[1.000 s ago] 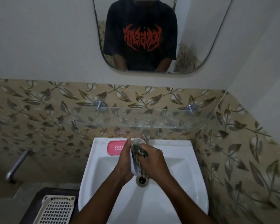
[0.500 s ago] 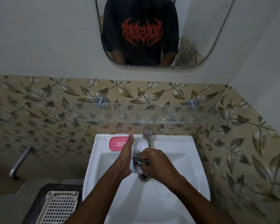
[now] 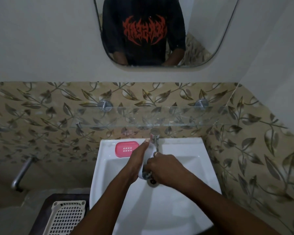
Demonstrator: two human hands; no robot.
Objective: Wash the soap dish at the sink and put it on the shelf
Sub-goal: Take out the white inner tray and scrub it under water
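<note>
The left hand point(image 3: 137, 162) is wrapped around a white soap dish point(image 3: 147, 159), gripping its left edge with the thumb stretched up along it toward 12 o'clock. The dish stands on edge over the basin of the white sink point(image 3: 190, 167), just below the chrome tap point(image 3: 154, 135). The right hand point(image 3: 166, 168) is curled closed against the dish's open face from 3 o'clock, pressing a dark scrubber point(image 3: 147, 175) into its lower end, directly above the drain point(image 3: 152, 181). At 10 o'clock from the hands, a pink soap tray point(image 3: 126, 148) lies on the sink's back ledge. The glass shelf point(image 3: 159, 117) spans the leaf-patterned tiles at 12 o'clock, above the tap. A cream perforated basket point(image 3: 66, 217) sits at 8 o'clock, beside the sink.
</note>
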